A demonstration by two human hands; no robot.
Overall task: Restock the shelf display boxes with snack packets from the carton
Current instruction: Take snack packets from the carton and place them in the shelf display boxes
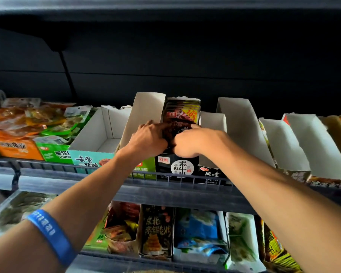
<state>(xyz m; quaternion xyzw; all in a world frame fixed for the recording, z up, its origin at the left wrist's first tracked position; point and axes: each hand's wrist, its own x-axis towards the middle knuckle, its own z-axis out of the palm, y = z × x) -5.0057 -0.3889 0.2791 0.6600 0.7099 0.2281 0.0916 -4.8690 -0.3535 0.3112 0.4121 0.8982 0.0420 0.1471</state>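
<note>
Step in hand, by my read: seating a batch of dark brown-black foil snack packets (180, 117) w/ a yellow "10%" corner flash into the black cardboard display box (176, 167) on the upper shelf, approx. mid-row. Packets stand upright in a tight stack inside that box, tops well above its front wall. Left hand (149, 139) has fingers curled onto the stack's left edge, index stretched across the front packet; right hand (188, 143) is curled against the front face w/ a fingertip up at the right edge, so both look to be pressing/gripping the stack, not released, tho exact finger wrap is hard to see. Next move prob. calls for pushing the stack down and back till it sits square, then letting go w/o tipping the front packet fwd. The white-lined teal-fronted open box (98, 134) to the left and the white card boxes (242, 125) to the right look unfilled, so plenty left to do. Hidden: the carton isn't in view; box bottom behind the hands is covered; lower-shelf packs (197, 231) are dim and blurred; a blue wristband (51, 236) sits on the left forearm.
</note>
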